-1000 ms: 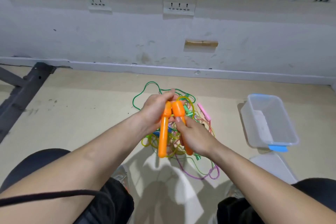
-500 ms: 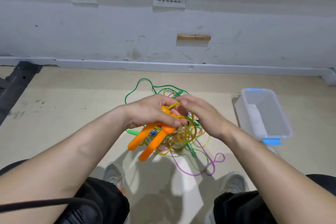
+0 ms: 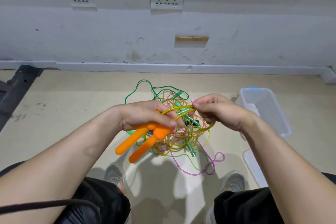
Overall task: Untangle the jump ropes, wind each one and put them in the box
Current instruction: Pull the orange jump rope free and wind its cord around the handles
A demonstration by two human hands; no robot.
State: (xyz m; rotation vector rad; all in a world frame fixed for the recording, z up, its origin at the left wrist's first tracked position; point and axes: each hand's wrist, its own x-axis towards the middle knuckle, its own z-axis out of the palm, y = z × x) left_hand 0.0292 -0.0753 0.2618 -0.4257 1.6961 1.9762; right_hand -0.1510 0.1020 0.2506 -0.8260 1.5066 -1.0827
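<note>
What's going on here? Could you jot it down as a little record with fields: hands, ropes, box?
Left hand: grips two orange handles together
Right hand: pinches a loop of yellow cord
Rope pile: tangled on the floor below the hands
Box: clear, open, right of the pile, no rope inside
Stage: sorting under way, none boxed

I see my left hand (image 3: 145, 116) gripping both orange handles (image 3: 138, 142) just above the tangle of jump ropes (image 3: 183, 143) on the floor (image 3: 72, 114), my right hand (image 3: 221, 112) pinching a yellow rope (image 3: 179, 108) loop over that tangle, and the clear box (image 3: 283, 123) standing apart to the tangle's right.
</note>
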